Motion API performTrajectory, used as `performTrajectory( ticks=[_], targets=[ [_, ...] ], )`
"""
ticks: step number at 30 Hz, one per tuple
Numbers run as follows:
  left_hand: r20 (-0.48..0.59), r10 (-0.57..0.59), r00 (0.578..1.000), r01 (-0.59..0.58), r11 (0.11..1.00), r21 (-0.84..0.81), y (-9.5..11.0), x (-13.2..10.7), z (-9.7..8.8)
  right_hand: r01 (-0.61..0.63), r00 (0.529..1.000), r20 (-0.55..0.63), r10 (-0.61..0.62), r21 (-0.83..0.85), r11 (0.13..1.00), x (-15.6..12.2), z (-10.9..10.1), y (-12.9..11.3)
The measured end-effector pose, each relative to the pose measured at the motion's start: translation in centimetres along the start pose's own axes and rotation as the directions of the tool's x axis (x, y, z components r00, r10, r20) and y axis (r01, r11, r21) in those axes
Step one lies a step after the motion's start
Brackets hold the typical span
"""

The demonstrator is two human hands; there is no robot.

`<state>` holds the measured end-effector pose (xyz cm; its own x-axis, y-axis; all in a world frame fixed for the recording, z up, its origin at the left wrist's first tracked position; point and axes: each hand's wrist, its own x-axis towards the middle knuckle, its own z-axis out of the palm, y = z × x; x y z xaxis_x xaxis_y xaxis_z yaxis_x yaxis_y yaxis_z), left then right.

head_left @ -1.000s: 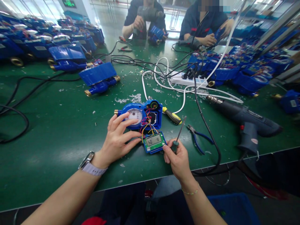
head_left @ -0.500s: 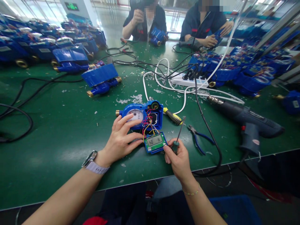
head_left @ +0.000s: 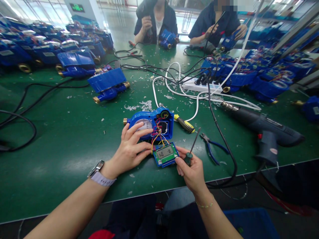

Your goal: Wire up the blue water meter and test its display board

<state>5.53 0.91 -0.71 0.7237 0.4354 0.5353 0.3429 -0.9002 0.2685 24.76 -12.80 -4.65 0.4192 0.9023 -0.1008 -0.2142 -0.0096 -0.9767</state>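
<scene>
The person sits at the near edge of a green desk (head_left: 62, 132) littered with pale shavings, working on an opened blue water meter (head_left: 149, 121) that lies just in front of them, its round dial facing up and a brass end pointing left. The left hand (head_left: 131, 151), with a watch (head_left: 96, 171) at the wrist, rests spread over the meter, fingers loose and touching the dial and the body's near side, gripping nothing. Coloured wires (head_left: 157, 134) run from the meter's open compartment to a small circuit board with a lit display (head_left: 165, 154) lying flat on the desk right against the meter's near side. The right hand (head_left: 191, 169) is curled around the handle of a thin screwdriver (head_left: 192, 147), whose shaft points up and away, and its fingertips touch the board's right edge. Just beyond lie a yellow-and-black screwdriver (head_left: 184, 123) and a pair of blue-handled pliers (head_left: 211, 146); farther right a dark heat gun (head_left: 261, 126) rests on its side. A white power strip (head_left: 199, 86) with tangled cords sits mid-desk, and rows of blue meters (head_left: 72, 59) line the far left. Across the desk two other people in dark tops handle meters of their own.
</scene>
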Motion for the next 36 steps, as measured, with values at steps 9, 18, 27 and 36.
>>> performTrajectory(
  ticks=[9,18,27,36],
  targets=[
    [-0.113,0.045,0.993,-0.044,0.999,0.012,-0.1,0.0,-0.9,0.01,0.999,0.039,-0.012,0.056,0.998,-0.2,-0.2,0.0],
    [0.003,0.114,0.993,-0.113,0.986,-0.119,0.8,-0.5,-1.7,-0.076,0.993,0.099,0.059,0.176,0.981,-0.3,-0.5,-0.4],
    [0.407,0.026,0.913,0.173,0.879,-0.444,1.4,-2.2,-0.2,-0.17,0.95,0.276,0.145,0.068,0.983,-0.8,-0.7,-1.5],
    [0.583,0.046,0.811,0.479,0.52,-0.708,1.3,-1.2,1.5,-0.239,0.906,0.343,0.249,-0.071,0.968,-0.1,-1.0,-1.8]
  ],
)
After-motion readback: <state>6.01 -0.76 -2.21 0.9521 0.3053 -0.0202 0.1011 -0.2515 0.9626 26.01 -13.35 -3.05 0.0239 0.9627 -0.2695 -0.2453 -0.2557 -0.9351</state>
